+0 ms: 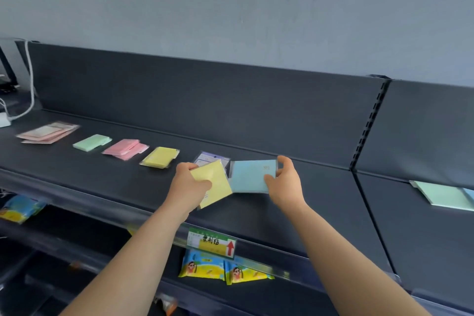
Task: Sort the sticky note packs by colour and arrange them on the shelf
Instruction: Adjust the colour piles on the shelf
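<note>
- On the lower shelf, nearest the viewer, two yellow-and-blue wipe packets (225, 269) lie side by side, just below the price label (211, 242) clipped to the front rail.
- The left hand (191, 182) pinches a yellow sticky note pack (218, 187) by its left corner, thumb on the top face and fingers curled round the edge.
- This pack is turned like a diamond. One corner points down towards the shelf's front edge and the opposite corner points towards the back panel.
- The right hand (284, 182) grips a blue sticky note pack (250, 176) by its right edge, thumb on the face and fingers hooked over the far corner.
- The blue pack's longer side runs left to right along the shelf (320, 202), and its left corner meets the yellow pack's right corner.
- Whether either held pack touches the shelf cannot be told.
- A purple-and-white pack (214, 159) lies flat just behind the two held packs, partly hidden by the yellow one.
- To the left, a spaced row runs along the shelf: a yellow stack (160, 157), a pink stack (125, 149), a green stack (92, 142) and larger pale pink packs (47, 132).
- Bare shelf stretches to the right of the blue pack as far as the slotted upright (369, 123).
- In the next bay to the right, a mint-green pack (443, 196) lies flat.
- The dark back panel (205, 100) closes off the rear of the shelf.
</note>
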`<state>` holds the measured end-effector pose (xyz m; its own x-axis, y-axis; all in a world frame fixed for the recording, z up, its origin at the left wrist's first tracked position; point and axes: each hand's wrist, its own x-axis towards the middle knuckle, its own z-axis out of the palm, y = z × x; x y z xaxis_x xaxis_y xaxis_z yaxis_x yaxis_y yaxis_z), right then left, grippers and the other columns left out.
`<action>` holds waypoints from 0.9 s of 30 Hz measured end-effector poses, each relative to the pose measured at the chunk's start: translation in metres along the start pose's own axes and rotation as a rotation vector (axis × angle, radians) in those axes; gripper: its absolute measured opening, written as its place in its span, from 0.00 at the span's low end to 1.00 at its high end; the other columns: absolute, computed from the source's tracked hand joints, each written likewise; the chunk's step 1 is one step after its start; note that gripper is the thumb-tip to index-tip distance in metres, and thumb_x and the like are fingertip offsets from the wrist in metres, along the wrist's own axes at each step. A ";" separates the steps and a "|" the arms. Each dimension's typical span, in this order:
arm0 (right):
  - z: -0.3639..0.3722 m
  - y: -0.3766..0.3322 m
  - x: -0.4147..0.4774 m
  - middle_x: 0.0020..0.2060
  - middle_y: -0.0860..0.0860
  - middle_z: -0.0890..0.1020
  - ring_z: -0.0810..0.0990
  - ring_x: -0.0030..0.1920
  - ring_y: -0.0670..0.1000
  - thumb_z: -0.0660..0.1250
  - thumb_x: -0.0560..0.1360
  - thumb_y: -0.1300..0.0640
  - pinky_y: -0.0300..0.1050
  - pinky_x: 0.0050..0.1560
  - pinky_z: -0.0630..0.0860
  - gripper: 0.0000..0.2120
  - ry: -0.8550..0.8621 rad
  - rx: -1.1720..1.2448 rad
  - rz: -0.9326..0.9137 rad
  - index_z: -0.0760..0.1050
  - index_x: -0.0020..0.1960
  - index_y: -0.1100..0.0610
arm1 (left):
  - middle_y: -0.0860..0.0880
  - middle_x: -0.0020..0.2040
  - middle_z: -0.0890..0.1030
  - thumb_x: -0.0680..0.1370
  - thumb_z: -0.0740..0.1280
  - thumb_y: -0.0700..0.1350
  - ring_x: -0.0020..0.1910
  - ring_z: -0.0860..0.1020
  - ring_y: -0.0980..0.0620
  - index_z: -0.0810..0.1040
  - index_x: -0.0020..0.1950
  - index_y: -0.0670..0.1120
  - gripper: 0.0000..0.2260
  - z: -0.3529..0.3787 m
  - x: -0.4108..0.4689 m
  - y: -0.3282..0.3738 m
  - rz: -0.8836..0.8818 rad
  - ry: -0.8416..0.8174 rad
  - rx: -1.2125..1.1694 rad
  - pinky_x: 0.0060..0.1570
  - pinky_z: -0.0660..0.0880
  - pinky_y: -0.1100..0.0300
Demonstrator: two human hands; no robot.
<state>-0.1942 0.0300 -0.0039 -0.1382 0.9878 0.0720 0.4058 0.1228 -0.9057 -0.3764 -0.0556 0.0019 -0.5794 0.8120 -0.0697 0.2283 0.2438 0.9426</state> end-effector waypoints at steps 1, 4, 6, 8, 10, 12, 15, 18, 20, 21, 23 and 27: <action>0.003 -0.001 0.002 0.52 0.50 0.72 0.74 0.43 0.49 0.59 0.78 0.64 0.35 0.30 0.68 0.25 0.007 -0.016 0.004 0.58 0.74 0.55 | 0.47 0.54 0.74 0.75 0.68 0.37 0.43 0.74 0.53 0.65 0.63 0.49 0.20 -0.002 0.003 -0.001 -0.003 0.000 -0.002 0.34 0.72 0.59; 0.012 0.002 0.011 0.56 0.53 0.72 0.75 0.47 0.53 0.59 0.77 0.64 0.39 0.31 0.70 0.25 0.008 -0.088 0.005 0.59 0.73 0.57 | 0.47 0.55 0.75 0.74 0.71 0.38 0.46 0.76 0.51 0.66 0.60 0.47 0.20 -0.004 0.013 -0.006 0.004 0.022 -0.036 0.34 0.71 0.60; 0.016 0.003 0.016 0.59 0.55 0.71 0.73 0.50 0.54 0.61 0.77 0.62 0.43 0.39 0.72 0.24 -0.007 -0.181 0.001 0.60 0.72 0.58 | 0.48 0.54 0.78 0.74 0.72 0.39 0.49 0.77 0.50 0.69 0.57 0.46 0.17 -0.004 0.019 -0.009 0.016 0.039 -0.044 0.36 0.71 0.61; 0.017 0.006 0.020 0.62 0.56 0.69 0.71 0.56 0.55 0.63 0.77 0.58 0.46 0.51 0.73 0.25 -0.032 -0.338 -0.002 0.61 0.71 0.60 | 0.48 0.53 0.80 0.74 0.72 0.39 0.50 0.78 0.50 0.72 0.54 0.46 0.12 -0.004 0.024 -0.011 0.025 0.045 -0.042 0.37 0.72 0.61; 0.016 0.007 0.025 0.63 0.56 0.67 0.67 0.61 0.57 0.64 0.76 0.55 0.46 0.59 0.67 0.26 -0.021 -0.534 -0.039 0.61 0.71 0.60 | 0.48 0.52 0.80 0.75 0.71 0.40 0.50 0.79 0.49 0.73 0.52 0.47 0.09 -0.006 0.029 -0.014 0.035 0.047 -0.048 0.40 0.73 0.59; 0.017 0.005 0.028 0.64 0.55 0.67 0.65 0.62 0.56 0.65 0.76 0.53 0.44 0.62 0.63 0.26 0.008 -0.615 -0.122 0.62 0.71 0.57 | 0.47 0.52 0.81 0.76 0.70 0.41 0.50 0.79 0.48 0.74 0.50 0.48 0.06 -0.009 0.035 -0.017 0.050 0.057 -0.059 0.43 0.74 0.57; 0.031 -0.008 0.028 0.64 0.51 0.72 0.66 0.65 0.54 0.64 0.78 0.52 0.44 0.66 0.62 0.22 -0.044 -0.485 -0.259 0.68 0.70 0.53 | 0.45 0.52 0.81 0.78 0.67 0.43 0.52 0.78 0.45 0.75 0.53 0.46 0.05 -0.014 0.042 -0.019 0.068 0.085 -0.090 0.48 0.74 0.54; 0.057 -0.026 0.022 0.54 0.46 0.81 0.75 0.59 0.52 0.63 0.78 0.51 0.51 0.64 0.69 0.16 -0.170 -0.295 -0.290 0.74 0.64 0.52 | 0.45 0.54 0.80 0.79 0.66 0.44 0.55 0.78 0.43 0.75 0.56 0.47 0.06 -0.024 0.046 -0.021 0.048 0.088 -0.146 0.57 0.75 0.46; 0.075 -0.040 0.020 0.49 0.47 0.83 0.79 0.48 0.52 0.62 0.78 0.51 0.51 0.56 0.75 0.16 -0.252 -0.254 -0.275 0.73 0.64 0.53 | 0.45 0.54 0.80 0.78 0.65 0.44 0.57 0.78 0.42 0.76 0.55 0.48 0.06 -0.035 0.051 -0.020 0.047 0.070 -0.183 0.59 0.75 0.41; 0.083 -0.047 0.020 0.44 0.48 0.83 0.78 0.42 0.52 0.62 0.78 0.52 0.46 0.47 0.77 0.16 -0.284 -0.234 -0.272 0.73 0.64 0.53 | 0.44 0.55 0.80 0.78 0.65 0.43 0.57 0.78 0.41 0.77 0.55 0.47 0.06 -0.042 0.056 -0.019 0.050 0.062 -0.213 0.59 0.75 0.40; 0.100 -0.058 0.021 0.32 0.47 0.78 0.73 0.31 0.48 0.63 0.77 0.53 0.35 0.28 0.70 0.15 -0.307 -0.187 -0.268 0.74 0.62 0.53 | 0.43 0.56 0.80 0.79 0.63 0.38 0.58 0.78 0.42 0.77 0.57 0.45 0.08 -0.056 0.064 -0.016 0.057 0.046 -0.272 0.59 0.76 0.42; 0.136 -0.074 0.028 0.30 0.48 0.75 0.68 0.27 0.44 0.66 0.77 0.55 0.39 0.32 0.66 0.11 -0.289 -0.163 -0.277 0.76 0.57 0.58 | 0.44 0.54 0.81 0.78 0.60 0.36 0.56 0.79 0.43 0.78 0.56 0.45 0.11 -0.085 0.085 -0.017 0.099 0.023 -0.158 0.56 0.75 0.46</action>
<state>-0.3512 0.0357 0.0078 -0.5002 0.8505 0.1624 0.4521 0.4165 -0.7887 -0.4960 -0.0361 0.0076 -0.5780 0.8154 0.0318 0.1601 0.0751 0.9842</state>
